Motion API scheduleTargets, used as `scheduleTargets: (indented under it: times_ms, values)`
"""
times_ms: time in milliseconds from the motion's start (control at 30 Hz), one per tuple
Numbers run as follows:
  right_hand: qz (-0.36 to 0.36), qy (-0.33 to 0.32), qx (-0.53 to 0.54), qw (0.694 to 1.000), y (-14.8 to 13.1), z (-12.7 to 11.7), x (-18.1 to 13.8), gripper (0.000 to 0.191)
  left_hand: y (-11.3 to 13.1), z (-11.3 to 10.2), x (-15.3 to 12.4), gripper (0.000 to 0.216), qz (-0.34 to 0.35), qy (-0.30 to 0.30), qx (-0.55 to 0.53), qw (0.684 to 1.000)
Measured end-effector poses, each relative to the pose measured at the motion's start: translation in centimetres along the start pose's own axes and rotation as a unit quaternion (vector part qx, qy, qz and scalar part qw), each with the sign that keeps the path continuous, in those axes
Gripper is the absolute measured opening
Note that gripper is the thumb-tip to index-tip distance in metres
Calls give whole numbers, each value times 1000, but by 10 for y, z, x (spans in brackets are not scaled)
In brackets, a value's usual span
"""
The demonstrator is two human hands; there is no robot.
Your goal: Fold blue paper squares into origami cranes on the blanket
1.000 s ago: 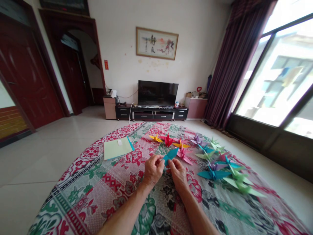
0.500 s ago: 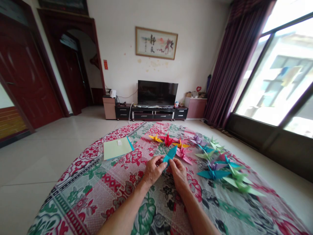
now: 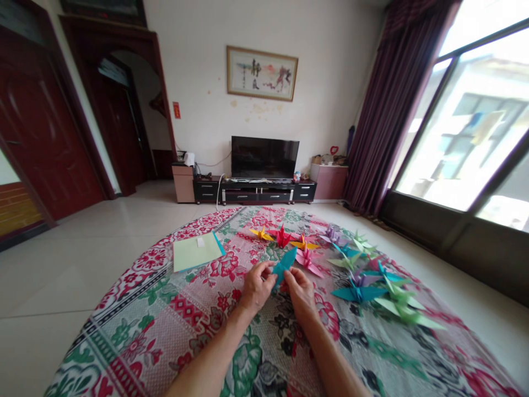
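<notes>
Where the left hand point(image 3: 257, 286) and right hand point(image 3: 301, 289) meet above the floral blanket point(image 3: 165, 331), the fingers point(image 3: 268, 271) of each are pinching the lower end of a folded teal paper point(image 3: 285, 262), whose pointed tip slants up and away. Just beyond it sits a pink crane point(image 3: 308, 259), one of many coloured cranes point(image 3: 357, 292) curving off to the right. Well apart on the left lie yellow-green sheets point(image 3: 196, 251).

Floral blanket point(image 3: 165, 331) with paper cranes point(image 3: 359, 293), paper sheets point(image 3: 194, 252)
</notes>
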State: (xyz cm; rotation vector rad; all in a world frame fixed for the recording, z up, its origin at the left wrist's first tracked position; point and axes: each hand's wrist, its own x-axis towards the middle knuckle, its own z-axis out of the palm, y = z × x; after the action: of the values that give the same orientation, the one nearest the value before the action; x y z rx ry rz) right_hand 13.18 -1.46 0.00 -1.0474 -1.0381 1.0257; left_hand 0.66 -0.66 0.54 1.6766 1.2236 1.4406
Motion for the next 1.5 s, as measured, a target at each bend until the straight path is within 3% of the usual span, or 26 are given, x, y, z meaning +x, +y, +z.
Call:
scheduleTargets:
  times_ms: [100,167,267,433,633,933,1233,1500]
  values:
    - [-20,34,-10,999,1,1,1,35,5,1,-2,18,99,77,93,988]
    - [-22,29,-14,999,0,0,0,33,9,2,-2,14,115,87,95,985]
    - [-21,2,-26,999,-4,-1,-2,28,11,1,-1,18,78,70,53,993]
    - [-18,-33,-41,998,-11,0,-7,23,7,-2,3,33,-38,-16,-107,993]
    - [13,-55,-13,998,-9,3,-6,20,7,-3,5,30,-86,-49,-181,978]
    - [-24,-85,80,993,3,4,-2,35,2,-2,6,26,-67,-44,-169,982]
    - [-39,-65,17,997,1,3,-3,32,-5,-6,6,18,-36,-66,-89,993]
    - [-61,-69,-19,996,6,4,0,29,-4,-10,7,31,-66,-119,-130,982]
